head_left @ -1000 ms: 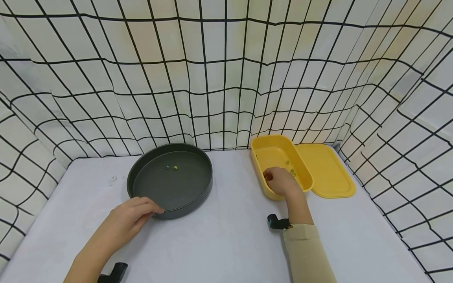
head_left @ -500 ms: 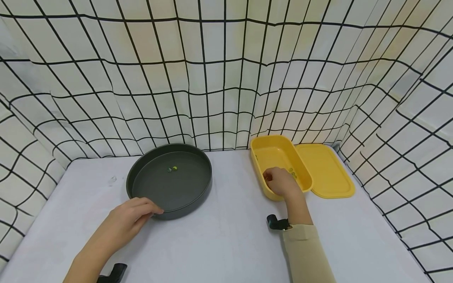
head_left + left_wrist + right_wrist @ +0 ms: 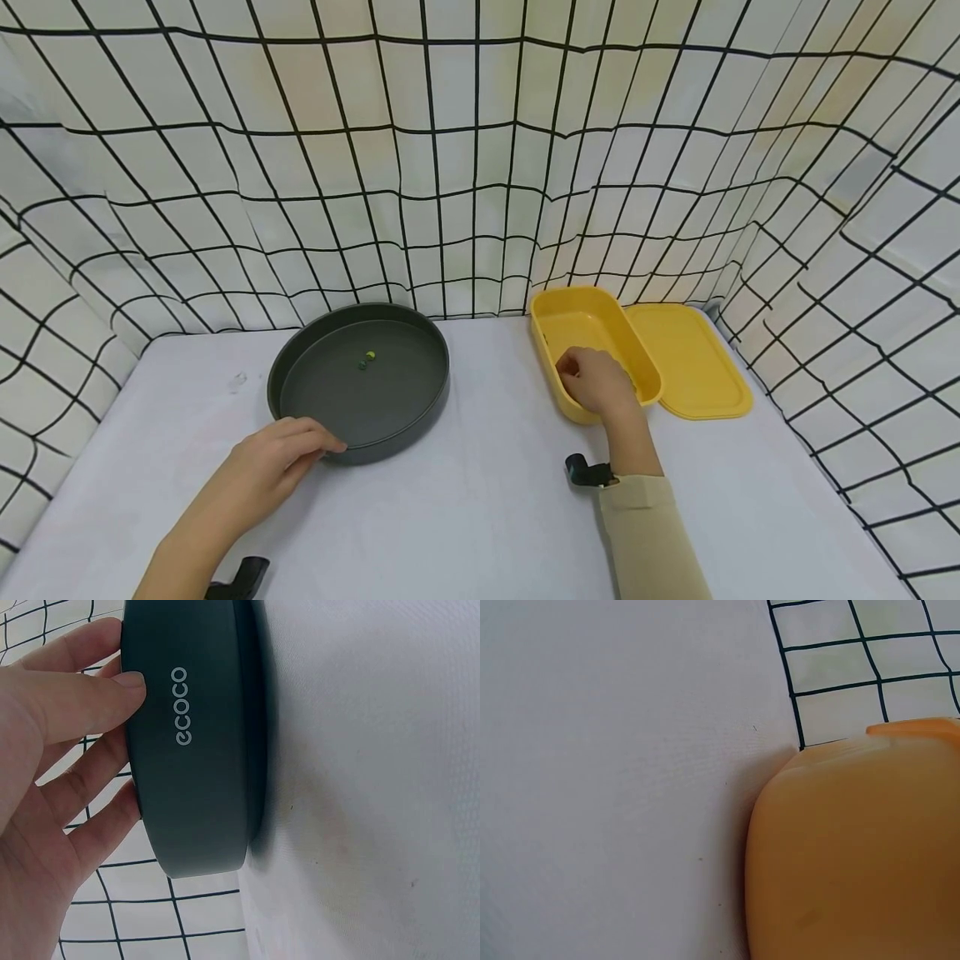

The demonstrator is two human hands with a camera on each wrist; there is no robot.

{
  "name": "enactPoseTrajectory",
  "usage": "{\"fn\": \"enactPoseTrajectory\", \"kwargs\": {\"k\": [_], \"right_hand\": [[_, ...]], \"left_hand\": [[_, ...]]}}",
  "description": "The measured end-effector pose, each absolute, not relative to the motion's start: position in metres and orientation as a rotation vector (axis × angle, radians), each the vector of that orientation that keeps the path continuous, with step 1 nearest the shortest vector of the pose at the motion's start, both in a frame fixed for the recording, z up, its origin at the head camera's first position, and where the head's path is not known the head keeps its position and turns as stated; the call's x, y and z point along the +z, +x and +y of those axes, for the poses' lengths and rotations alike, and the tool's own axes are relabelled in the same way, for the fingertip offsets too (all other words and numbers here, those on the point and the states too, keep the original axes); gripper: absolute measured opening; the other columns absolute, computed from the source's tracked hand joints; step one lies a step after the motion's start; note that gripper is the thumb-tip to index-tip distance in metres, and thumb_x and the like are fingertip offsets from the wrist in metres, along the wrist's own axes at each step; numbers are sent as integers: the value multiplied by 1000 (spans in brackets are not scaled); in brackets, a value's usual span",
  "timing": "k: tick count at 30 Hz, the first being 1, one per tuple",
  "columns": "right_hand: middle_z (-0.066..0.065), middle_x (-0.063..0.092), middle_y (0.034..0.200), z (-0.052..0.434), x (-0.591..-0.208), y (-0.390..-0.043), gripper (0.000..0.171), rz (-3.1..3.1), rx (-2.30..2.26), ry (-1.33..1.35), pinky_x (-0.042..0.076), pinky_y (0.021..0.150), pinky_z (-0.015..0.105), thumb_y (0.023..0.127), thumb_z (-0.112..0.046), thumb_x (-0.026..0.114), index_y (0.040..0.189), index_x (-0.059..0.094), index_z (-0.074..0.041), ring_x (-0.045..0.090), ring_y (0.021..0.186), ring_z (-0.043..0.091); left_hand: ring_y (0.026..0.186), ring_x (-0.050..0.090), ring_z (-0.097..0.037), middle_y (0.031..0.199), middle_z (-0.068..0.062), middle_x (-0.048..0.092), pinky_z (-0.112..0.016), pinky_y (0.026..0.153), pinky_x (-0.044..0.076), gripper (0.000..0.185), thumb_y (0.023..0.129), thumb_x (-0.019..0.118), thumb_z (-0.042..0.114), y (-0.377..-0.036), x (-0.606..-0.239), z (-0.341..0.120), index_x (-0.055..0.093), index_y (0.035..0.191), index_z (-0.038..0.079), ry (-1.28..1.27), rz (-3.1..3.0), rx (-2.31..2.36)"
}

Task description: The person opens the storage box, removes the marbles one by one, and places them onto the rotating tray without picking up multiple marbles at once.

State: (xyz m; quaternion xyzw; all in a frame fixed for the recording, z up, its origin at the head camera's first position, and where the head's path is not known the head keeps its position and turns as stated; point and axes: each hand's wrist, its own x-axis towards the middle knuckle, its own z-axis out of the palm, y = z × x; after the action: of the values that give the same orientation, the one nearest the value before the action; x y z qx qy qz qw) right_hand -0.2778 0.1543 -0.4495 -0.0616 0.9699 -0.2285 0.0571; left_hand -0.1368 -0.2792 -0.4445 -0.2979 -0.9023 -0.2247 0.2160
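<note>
My left hand (image 3: 273, 462) rests with relaxed fingers against the near wall of the grey pan (image 3: 360, 446); two beads (image 3: 365, 360) lie beyond it inside. My right hand (image 3: 596, 383) is curled inside the yellow box (image 3: 577, 312); whether it grips a bead, I cannot tell. By my judgement, the transfer has barely begun

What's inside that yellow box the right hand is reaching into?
The yellow box shows mostly bare floor. The right hand covers its near end, hiding whatever lies beneath.

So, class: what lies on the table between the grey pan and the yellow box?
Nothing: in the head view, only bare white table separates the grey pan from the yellow box.
</note>
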Motion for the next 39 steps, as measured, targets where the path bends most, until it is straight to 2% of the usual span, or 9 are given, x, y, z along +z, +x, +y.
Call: {"fn": "enactPoseTrajectory", "kwargs": {"k": [23,39], "right_hand": [[-1,70,98,144,-429,-269,13,3156,-824,-215,55,76,35,96,-25,63,106,69,-19,61,83,20],[-3,70,98,128,-412,-260,15,3200,-852,-361,56,83,36,96,-25,65,108,71,-18,63,89,18]], "left_hand": [[89,61,-1,97,21,68,-4,86,42,44,72,78,-12,-136,-443,-278,74,94,26,-824,-2500,-616],[89,62,-1,97,21,68,-4,87,42,44,73,78,-12,-137,-445,-279,74,94,26,-821,-2490,-629]]}}
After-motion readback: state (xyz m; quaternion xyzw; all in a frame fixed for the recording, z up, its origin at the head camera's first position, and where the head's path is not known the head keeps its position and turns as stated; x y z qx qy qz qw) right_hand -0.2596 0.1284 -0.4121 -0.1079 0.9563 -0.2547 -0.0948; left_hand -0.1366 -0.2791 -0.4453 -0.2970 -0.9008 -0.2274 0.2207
